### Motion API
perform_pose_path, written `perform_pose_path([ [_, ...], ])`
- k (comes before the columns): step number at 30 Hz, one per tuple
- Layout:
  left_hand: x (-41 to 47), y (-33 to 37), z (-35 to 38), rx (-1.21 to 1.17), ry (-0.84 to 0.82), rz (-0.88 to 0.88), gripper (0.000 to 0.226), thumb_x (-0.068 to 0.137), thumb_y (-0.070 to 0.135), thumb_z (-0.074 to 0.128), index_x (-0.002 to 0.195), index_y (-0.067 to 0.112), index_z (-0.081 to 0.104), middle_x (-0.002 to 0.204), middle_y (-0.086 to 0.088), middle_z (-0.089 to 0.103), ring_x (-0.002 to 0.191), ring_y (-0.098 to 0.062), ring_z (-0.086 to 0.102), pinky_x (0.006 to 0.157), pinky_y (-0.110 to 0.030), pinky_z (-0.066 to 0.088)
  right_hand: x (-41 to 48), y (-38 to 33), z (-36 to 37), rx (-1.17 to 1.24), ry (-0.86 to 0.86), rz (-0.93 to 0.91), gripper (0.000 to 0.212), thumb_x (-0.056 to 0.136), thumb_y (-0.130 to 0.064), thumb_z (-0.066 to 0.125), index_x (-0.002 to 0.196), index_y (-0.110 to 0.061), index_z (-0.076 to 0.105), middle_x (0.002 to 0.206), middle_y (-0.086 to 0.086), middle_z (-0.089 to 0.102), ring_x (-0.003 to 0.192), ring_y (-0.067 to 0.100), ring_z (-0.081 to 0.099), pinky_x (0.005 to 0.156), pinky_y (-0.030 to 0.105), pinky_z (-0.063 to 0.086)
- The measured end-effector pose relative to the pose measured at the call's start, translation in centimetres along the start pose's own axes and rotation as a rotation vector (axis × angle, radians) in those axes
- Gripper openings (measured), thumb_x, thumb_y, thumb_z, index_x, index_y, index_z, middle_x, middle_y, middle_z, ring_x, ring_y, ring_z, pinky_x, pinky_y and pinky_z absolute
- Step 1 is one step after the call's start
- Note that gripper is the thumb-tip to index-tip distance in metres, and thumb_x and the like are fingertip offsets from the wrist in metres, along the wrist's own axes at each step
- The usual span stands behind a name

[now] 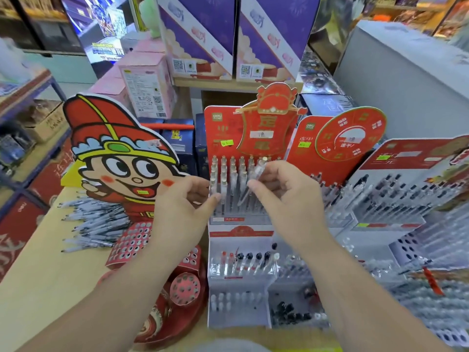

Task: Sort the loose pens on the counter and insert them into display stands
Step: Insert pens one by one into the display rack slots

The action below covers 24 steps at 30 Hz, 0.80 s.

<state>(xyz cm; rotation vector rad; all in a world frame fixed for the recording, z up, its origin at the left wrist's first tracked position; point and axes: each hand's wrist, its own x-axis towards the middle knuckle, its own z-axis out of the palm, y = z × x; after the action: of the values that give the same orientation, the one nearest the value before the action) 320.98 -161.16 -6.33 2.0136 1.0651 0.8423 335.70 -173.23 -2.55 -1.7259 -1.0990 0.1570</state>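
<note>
White plastic first, nearest me: the low tray (238, 320) sits under both wrists, red and black caps (250, 255) poking up from it.

Up to the hands now. Right hand (284, 196) has the pen (253, 181), a clear one, pinched between thumb and forefinger, the other fingers curled loosely behind. Left hand (181, 204) is level with it and just beside, fingers bent. Its thumb and forefinger are close together at the left edge of the standing pens (232, 179). I cannot tell whether it is pinching one of them or only steadying.

Here is what matters: the pen lies tilted. Its long axis runs from low, near the left thumb, up and away past the right hand's fingertips. Whether the lower end is among the rows or just in front of them, I cannot say.

The stand (228, 138) is straight ahead of both hands, just beyond the fingertips, with its pens upright. So I judge the next move is the right hand's, since it is the one with the pen: bring it upright and press it down into a free slot. The risk I see is nudging the neighbours, which are packed close.

Out left of the left hand, well apart, the pile (94, 224) of loose pens lies on the counter (38, 288), mostly running left to right. Furthest off, beyond the stand, are purple boxes (203, 34).
</note>
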Motion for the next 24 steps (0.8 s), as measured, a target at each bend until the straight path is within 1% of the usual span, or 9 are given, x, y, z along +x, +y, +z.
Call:
perform_pose_path([
  [4,0.0,-0.2,0.2,-0.001,0.014,0.048,0.011,0.084,0.029,0.079,0.090,0.026,0.070,0.080,0.014,0.068,0.078,0.002,0.064,0.070,-0.010,0.051,0.2,0.6,1.4,-0.008,-0.025,0.009,0.012,0.089,-0.022,0.075,0.099,-0.018,0.069,0.086,-0.014,0.067,0.083,0.002,0.064,0.075,0.012,0.050],
  [10,0.3,-0.4,0.0,0.011,0.008,0.138,0.006,0.086,0.022,0.078,0.090,0.021,0.074,0.078,0.014,0.068,0.083,0.002,0.064,0.069,-0.007,0.049,-0.2,1.0,2.9,-0.094,-0.028,-0.010,0.015,0.088,-0.020,0.077,0.101,-0.016,0.072,0.083,-0.024,0.062,0.086,-0.003,0.063,0.075,0.009,0.050],
  [13,0.4,-0.9,0.0,0.012,-0.009,0.140,0.008,0.087,0.021,0.077,0.094,0.019,0.075,0.081,0.014,0.068,0.082,0.002,0.064,0.072,-0.011,0.052,-0.4,1.2,3.6,-0.144,-0.045,-0.011,0.014,0.087,-0.019,0.078,0.099,-0.015,0.073,0.081,-0.017,0.065,0.086,-0.002,0.063,0.075,0.010,0.051],
  [16,0.4,-0.9,-0.2,-0.013,-0.015,0.145,0.007,0.087,0.018,0.077,0.091,0.022,0.073,0.080,0.020,0.066,0.084,0.006,0.063,0.070,-0.006,0.048,-0.7,1.7,4.3,-0.189,-0.041,0.008,0.013,0.086,-0.021,0.079,0.098,-0.016,0.074,0.081,-0.018,0.065,0.079,-0.007,0.063,0.075,0.009,0.052],
  [18,0.4,-0.8,-0.1,-0.036,-0.023,0.139,0.010,0.087,0.018,0.078,0.092,0.025,0.072,0.079,0.023,0.065,0.084,0.007,0.063,0.070,-0.004,0.046,-0.8,2.0,4.7,-0.197,-0.028,0.039,0.014,0.086,-0.022,0.078,0.098,-0.016,0.075,0.081,-0.019,0.065,0.077,-0.006,0.064,0.075,0.009,0.052],
  [20,0.5,-1.0,-0.1,-0.041,-0.027,0.141,0.009,0.087,0.019,0.078,0.092,0.023,0.073,0.080,0.021,0.066,0.083,0.005,0.063,0.070,-0.005,0.048,-0.8,2.2,5.0,-0.202,-0.025,0.061,0.014,0.086,-0.021,0.078,0.099,-0.015,0.076,0.082,-0.018,0.066,0.078,-0.002,0.065,0.074,0.011,0.052],
  [24,0.6,-1.3,-0.1,-0.060,-0.036,0.133,0.010,0.086,0.021,0.079,0.093,0.023,0.073,0.081,0.018,0.067,0.082,0.003,0.064,0.071,-0.007,0.049,-0.9,2.3,5.3,-0.223,-0.019,0.084,0.014,0.086,-0.022,0.078,0.098,-0.016,0.076,0.084,-0.011,0.072,0.077,0.001,0.065,0.074,0.016,0.055],
])
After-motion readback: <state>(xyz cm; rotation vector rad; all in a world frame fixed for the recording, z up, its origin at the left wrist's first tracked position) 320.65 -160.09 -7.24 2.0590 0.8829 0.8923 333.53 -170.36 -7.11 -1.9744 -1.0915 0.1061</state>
